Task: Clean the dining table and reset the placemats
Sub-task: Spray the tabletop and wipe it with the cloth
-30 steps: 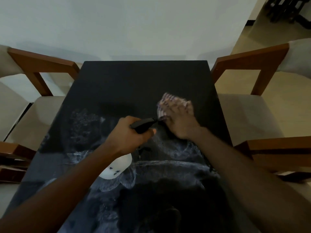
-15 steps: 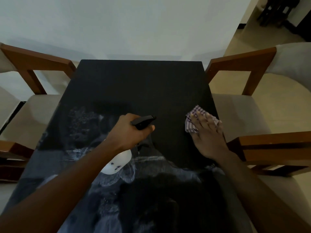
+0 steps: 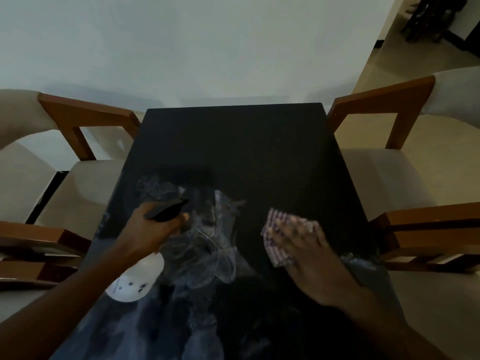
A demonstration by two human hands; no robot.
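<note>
our left hand (image 3: 148, 236) had its fingers curled round the spray bottle (image 3: 130, 284) above the black desk (image 3: 233, 146); our right hand (image 3: 309, 255) pressed straight fingers on the checked cloth (image 3: 274, 222) near the desk's right edge.

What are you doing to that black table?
A person is cleaning the dining table. The left hand grips a white spray bottle by its black nozzle. The right hand presses a checked cloth flat on the tabletop near the right edge. Whitish streaks show across the near middle. No placemats are in view.

Streaked black table (image 3: 233, 152) — checkered cloth (image 3: 275, 220) flat
</note>
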